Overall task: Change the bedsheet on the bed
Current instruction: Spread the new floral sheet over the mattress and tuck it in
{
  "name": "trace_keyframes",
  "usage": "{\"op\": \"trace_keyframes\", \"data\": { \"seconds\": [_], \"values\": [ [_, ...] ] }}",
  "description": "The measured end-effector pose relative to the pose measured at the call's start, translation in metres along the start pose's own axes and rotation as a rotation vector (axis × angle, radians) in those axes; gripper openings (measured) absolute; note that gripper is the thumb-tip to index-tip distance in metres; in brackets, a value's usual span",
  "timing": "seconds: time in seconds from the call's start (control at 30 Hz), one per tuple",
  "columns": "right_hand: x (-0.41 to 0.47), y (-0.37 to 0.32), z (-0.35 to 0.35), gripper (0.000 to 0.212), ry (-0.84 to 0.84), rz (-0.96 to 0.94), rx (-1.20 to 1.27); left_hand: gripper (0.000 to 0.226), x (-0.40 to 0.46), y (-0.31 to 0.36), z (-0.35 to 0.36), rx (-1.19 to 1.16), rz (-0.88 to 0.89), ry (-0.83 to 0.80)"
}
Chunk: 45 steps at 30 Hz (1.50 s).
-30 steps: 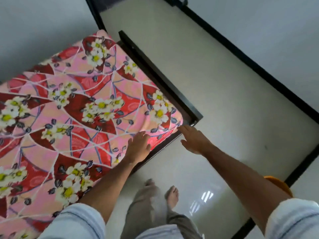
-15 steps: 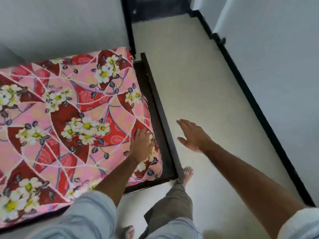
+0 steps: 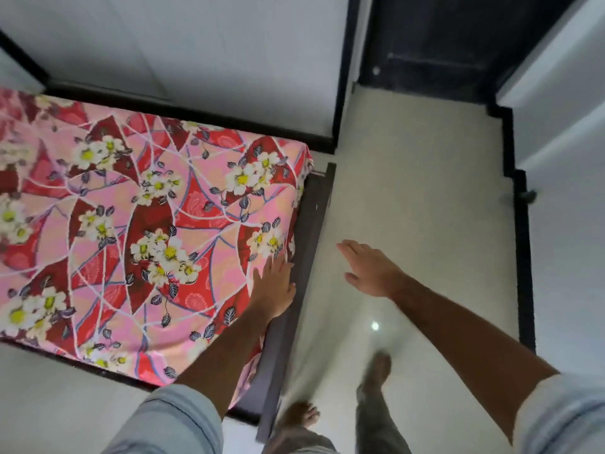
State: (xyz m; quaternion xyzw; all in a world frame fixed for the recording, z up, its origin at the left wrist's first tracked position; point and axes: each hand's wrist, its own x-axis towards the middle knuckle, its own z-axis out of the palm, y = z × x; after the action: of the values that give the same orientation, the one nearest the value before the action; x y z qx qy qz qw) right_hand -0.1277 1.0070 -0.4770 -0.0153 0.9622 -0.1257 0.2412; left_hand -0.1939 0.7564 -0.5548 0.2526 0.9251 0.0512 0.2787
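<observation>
Rolled pale-blue sleeves (image 3: pixel 170 421), grey-brown trousers (image 3: pixel 376 421), bare feet (image 3: pixel 301 414).

We see the bedsheet (image 3: pixel 137 224) lying on the bed, left; the bed frame (image 3: pixel 294 290) runs along its right edge; the floor (image 3: pixel 419 208) lies further right; a wall (image 3: pixel 196 44) stands behind the bed.

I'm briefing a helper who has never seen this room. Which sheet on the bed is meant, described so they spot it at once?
Find the dark-framed bed against the white wall. Stretched over its mattress is the bedsheet, under the left hand at its floor-side edge. It is the only patterned thing here: pink and red with white, yellow-centred flowers.
</observation>
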Motion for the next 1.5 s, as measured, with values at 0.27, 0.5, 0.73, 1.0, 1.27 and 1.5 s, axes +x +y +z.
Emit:
{"op": "trace_keyframes", "data": {
  "seconds": [0.27, 0.5, 0.73, 1.0, 1.27, 1.5],
  "values": [
    [0.076, 0.085, -0.138, 0.075, 0.038, -0.301, -0.231, 0.056, 0.062, 0.063, -0.081, -0.061, -0.235, 0.223],
    [0.202, 0.129, -0.235, 0.070, 0.064, -0.489, -0.285, 0.059, 0.181, 0.078, -0.137, -0.137, -0.386, 0.296],
    [0.371, 0.169, -0.310, 0.073, -0.091, -0.627, -0.342, 0.059, 0.335, 0.052, -0.187, -0.219, -0.548, 0.241],
    [0.543, 0.159, -0.401, 0.069, -0.134, -0.730, -0.374, 0.053, 0.424, -0.007, -0.304, -0.340, -0.692, 0.317],
    [0.688, 0.075, -0.454, 0.071, -0.221, -1.004, -0.492, 0.057, 0.472, -0.081, -0.353, -0.480, -0.951, 0.387],
    [0.786, -0.049, -0.477, 0.072, -0.249, -1.105, -0.453, 0.058, 0.476, -0.167, -0.413, -0.536, -1.075, 0.538]
  ]
}}
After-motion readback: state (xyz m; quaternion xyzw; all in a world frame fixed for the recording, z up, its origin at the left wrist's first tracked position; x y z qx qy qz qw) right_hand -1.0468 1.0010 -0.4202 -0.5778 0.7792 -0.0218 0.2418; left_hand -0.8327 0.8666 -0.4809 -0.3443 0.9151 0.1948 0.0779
